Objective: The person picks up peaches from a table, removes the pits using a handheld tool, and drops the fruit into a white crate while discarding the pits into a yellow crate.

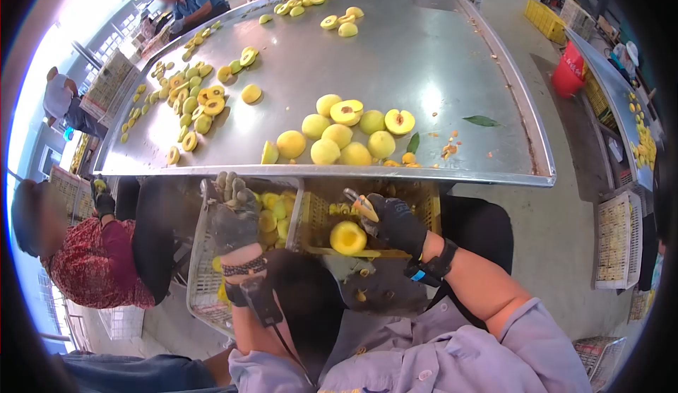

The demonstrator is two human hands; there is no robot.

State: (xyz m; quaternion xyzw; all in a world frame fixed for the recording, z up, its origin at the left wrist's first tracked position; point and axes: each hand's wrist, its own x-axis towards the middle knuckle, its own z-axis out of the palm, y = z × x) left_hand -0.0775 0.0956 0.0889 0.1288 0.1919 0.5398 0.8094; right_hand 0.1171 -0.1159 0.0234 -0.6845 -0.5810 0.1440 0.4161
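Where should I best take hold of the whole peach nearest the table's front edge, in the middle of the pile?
Probably best: cup the whole peach from above and from the near table rim. It is round and its front side is free, while other peaches touch it beside and behind. The open left hand is free; the right hand holds a tool.

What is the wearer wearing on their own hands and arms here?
Dark gloves on both: left hand greyer, right hand near black. Left wrist: a beaded bracelet, then a black strapped device with a thin cable. Right wrist: a black band with a blue patch. Lilac shirt sleeves pushed up past the forearms.
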